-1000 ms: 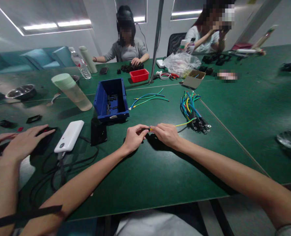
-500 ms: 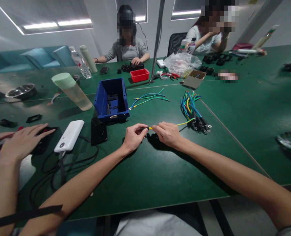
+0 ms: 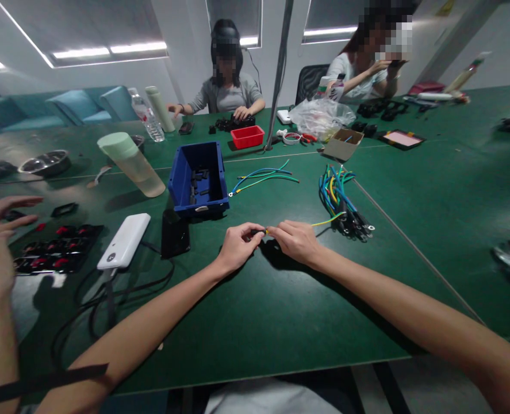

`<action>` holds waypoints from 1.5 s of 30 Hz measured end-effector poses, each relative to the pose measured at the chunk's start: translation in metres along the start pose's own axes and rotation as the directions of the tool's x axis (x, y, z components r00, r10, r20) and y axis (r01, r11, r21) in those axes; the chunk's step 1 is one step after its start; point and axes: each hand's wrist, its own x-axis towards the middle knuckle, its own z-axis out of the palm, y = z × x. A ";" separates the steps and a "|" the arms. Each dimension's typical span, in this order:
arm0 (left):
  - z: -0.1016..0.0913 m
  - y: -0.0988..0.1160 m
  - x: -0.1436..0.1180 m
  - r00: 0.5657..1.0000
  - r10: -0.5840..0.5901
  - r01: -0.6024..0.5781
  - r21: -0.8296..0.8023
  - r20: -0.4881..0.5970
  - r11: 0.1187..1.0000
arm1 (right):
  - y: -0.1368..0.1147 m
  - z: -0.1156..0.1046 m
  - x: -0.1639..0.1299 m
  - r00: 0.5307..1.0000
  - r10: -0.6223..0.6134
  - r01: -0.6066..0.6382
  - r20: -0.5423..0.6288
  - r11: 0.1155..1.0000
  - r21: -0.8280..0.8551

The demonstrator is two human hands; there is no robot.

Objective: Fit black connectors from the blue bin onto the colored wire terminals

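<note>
Head view: left hand and right hand (fingers pinching) hold yellow wire.

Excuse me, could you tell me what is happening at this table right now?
A person at a green table pinches a small black part in the left hand and a yellow wire in the right hand, the two meeting between the fingertips. A blue bin and a bundle of wires lie just beyond. Other people sit around the table.
</note>
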 end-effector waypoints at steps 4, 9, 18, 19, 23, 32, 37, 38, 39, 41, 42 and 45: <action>0.000 0.000 0.000 1.000 -0.013 0.013 -0.011 0.027 1.000 | 0.002 0.002 0.000 1.000 0.001 -0.001 0.026 1.000 0.024; 0.000 0.000 0.000 0.998 -0.011 0.013 -0.027 0.063 1.000 | 0.002 0.002 0.001 0.999 0.004 -0.006 0.047 0.999 0.046; 0.000 0.004 -0.004 0.999 -0.028 0.026 -0.080 -0.016 0.996 | 0.006 -0.005 0.002 1.000 0.009 -0.010 0.014 0.998 0.061; 0.000 0.004 -0.004 0.999 -0.033 0.031 -0.089 -0.025 0.996 | 0.006 -0.006 0.002 1.000 0.012 -0.013 0.012 0.999 0.051; -0.001 0.006 -0.003 0.998 -0.057 0.054 -0.131 -0.015 0.990 | 0.007 -0.008 0.003 1.000 -0.005 0.005 0.014 0.999 0.033; 0.001 0.006 -0.002 0.998 -0.056 0.059 -0.079 0.032 0.995 | 0.006 -0.002 0.000 0.999 -0.027 0.026 0.025 0.999 0.036; 0.001 0.006 -0.002 0.998 -0.059 0.063 -0.109 0.037 0.992 | 0.005 -0.002 0.000 1.000 -0.019 0.019 0.022 1.000 0.011; 0.001 0.006 -0.002 0.997 -0.060 0.064 -0.116 0.038 0.991 | 0.005 -0.001 0.000 1.000 -0.019 0.018 0.023 1.000 0.012; 0.000 0.006 -0.002 0.997 -0.061 0.066 -0.123 0.039 0.990 | 0.005 -0.001 0.000 1.000 -0.020 0.020 0.023 1.000 0.017; 0.000 0.006 -0.001 0.997 -0.063 0.069 -0.135 0.043 0.989 | 0.006 0.000 -0.001 0.999 -0.031 0.030 0.019 0.999 0.027; 0.000 0.005 -0.001 0.997 -0.064 0.070 -0.138 0.045 0.988 | 0.006 0.000 -0.001 0.999 -0.039 0.038 0.016 0.999 0.028; 0.000 0.004 0.000 0.997 -0.068 0.074 -0.141 0.046 0.987 | 0.007 0.001 -0.001 0.999 -0.052 0.052 0.010 0.998 0.022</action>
